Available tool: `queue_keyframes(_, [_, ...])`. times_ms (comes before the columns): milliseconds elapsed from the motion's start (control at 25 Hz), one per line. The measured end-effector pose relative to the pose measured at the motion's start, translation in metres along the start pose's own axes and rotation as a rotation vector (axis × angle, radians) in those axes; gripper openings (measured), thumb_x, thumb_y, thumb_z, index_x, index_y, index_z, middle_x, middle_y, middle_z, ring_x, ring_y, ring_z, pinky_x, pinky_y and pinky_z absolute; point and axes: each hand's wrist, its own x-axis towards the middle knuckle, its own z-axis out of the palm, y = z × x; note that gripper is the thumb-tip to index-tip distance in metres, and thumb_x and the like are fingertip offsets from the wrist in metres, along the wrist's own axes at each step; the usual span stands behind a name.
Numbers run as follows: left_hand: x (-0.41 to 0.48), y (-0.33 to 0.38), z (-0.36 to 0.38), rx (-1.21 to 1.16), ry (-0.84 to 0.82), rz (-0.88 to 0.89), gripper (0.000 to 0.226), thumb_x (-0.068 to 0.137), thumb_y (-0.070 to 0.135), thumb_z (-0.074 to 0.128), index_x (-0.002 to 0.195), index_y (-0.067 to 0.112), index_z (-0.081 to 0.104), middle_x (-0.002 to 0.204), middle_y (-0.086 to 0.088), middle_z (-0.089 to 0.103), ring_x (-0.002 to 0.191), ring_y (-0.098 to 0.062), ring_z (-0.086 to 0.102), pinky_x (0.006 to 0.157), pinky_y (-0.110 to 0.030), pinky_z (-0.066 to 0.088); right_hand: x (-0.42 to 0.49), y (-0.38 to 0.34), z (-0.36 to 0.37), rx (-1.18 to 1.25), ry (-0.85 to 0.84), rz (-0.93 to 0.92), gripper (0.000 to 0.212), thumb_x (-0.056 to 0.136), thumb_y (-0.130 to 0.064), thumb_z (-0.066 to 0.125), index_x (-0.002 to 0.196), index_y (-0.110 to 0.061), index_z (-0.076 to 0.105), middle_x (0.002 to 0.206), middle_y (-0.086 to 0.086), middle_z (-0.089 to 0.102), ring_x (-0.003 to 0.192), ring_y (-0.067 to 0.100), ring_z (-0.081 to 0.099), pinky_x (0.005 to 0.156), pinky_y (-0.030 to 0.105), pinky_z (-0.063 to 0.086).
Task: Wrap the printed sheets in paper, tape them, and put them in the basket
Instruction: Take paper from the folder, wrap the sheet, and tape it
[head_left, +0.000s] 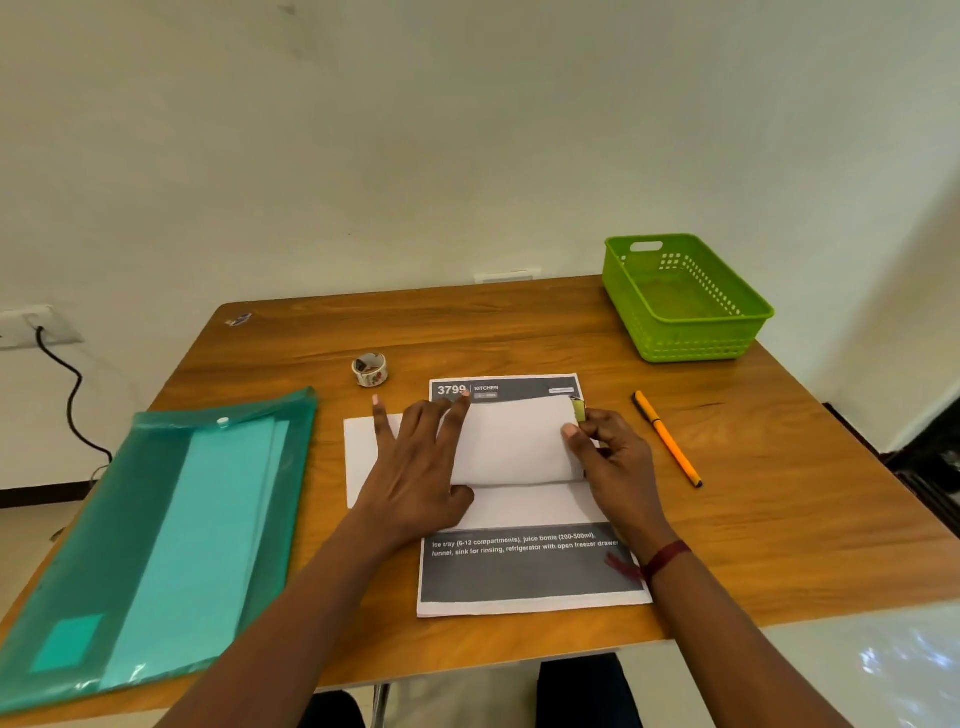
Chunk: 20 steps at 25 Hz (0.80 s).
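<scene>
- printed sheets (530, 574) lying near the front edge of the table, banded across the middle by white paper (519, 441); likely to spring open with any easing of pressure before taping.
- left hand (415, 467) spread flat, fingers splayed, pressing down the folded flap; liable to drag the flap askew and leave a loose, crooked wrap.
- right hand (613, 457) pinching a short strip of tape (578, 410) between thumb and fingertip at the flap's right corner; could curl the strip onto itself, stick it to skin, or land it on the top layer alone and miss the layer beneath.
- wooden table (519, 322) pushed up to a plain pale wall (467, 130), with a socket (31, 327) and black cable (72, 395) low on the left.
- teal folder (156, 519) across the left part, reaching the front edge.
- green basket (685, 301) at the far right corner, well apart from the sheets.
- orange pen (667, 439) just beside the right hand; easily knocked by a careless sweep.
- tape roll (370, 370) beyond the left fingertips, near the paper.
</scene>
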Motion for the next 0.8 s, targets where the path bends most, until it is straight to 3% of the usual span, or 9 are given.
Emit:
queue_keyframes(160, [0.009,0.012,0.001,-0.010,-0.008,0.031,0.106,0.072,0.062,0.061,0.151,0.024,0.003,0.152,-0.007,0.031,0.142,-0.027,0.026,0.113,-0.069,-0.004,-0.002,-0.003,0.000,-0.009,-0.022,-0.050,0.008,0.091,-0.026,0.065,0.087,-0.025,0.072,0.107,-0.007,0.065,0.098,0.001,0.061,0.069,0.014,0.047])
queue_keyframes(280, [0.014,0.010,0.000,-0.002,0.075,0.041,0.106,0.068,0.057,0.066,0.152,0.019,0.012,0.142,-0.009,0.043,0.134,-0.030,0.038,0.112,-0.072,0.003,-0.002,0.002,-0.002,0.061,0.082,-0.042,0.021,0.095,-0.038,0.059,0.100,-0.021,0.071,0.108,-0.002,0.068,0.101,0.011,0.063,0.078,0.027,0.052])
queue_keyframes(400, [0.011,-0.012,-0.008,0.021,0.174,-0.027,0.105,0.067,0.054,0.066,0.152,0.016,0.018,0.139,-0.011,0.046,0.132,-0.031,0.038,0.112,-0.071,-0.001,-0.001,0.005,-0.005,0.060,0.179,0.022,0.016,0.098,-0.027,0.056,0.106,-0.015,0.064,0.102,-0.005,0.068,0.095,0.007,0.062,0.080,0.035,0.052])
queue_keyframes(520, [0.003,-0.042,-0.011,0.021,0.179,-0.150,0.100,0.067,0.056,0.066,0.149,0.017,0.025,0.143,-0.011,0.043,0.135,-0.033,0.036,0.111,-0.074,-0.003,-0.001,0.010,-0.001,-0.262,0.010,-0.044,0.019,0.096,-0.014,0.058,0.113,-0.021,0.062,0.113,-0.006,0.067,0.109,0.008,0.058,0.092,0.032,0.049])
queue_keyframes(680, [-0.007,-0.052,-0.001,0.020,0.126,-0.201,0.099,0.063,0.059,0.066,0.145,0.016,0.032,0.142,-0.012,0.044,0.135,-0.034,0.036,0.109,-0.075,-0.005,-0.005,0.014,0.011,-0.802,-0.233,-0.278,0.036,0.091,-0.050,0.053,0.119,-0.029,0.061,0.118,-0.008,0.064,0.119,0.015,0.051,0.098,0.041,0.041])
queue_keyframes(800, [-0.004,-0.051,0.000,0.021,0.140,-0.155,0.103,0.062,0.061,0.069,0.147,0.017,0.031,0.137,-0.013,0.045,0.131,-0.034,0.038,0.110,-0.075,0.002,-0.011,0.012,0.016,-0.962,-0.273,-0.390,0.051,0.089,-0.066,0.046,0.120,-0.029,0.062,0.113,-0.007,0.061,0.113,0.016,0.051,0.098,0.040,0.039])
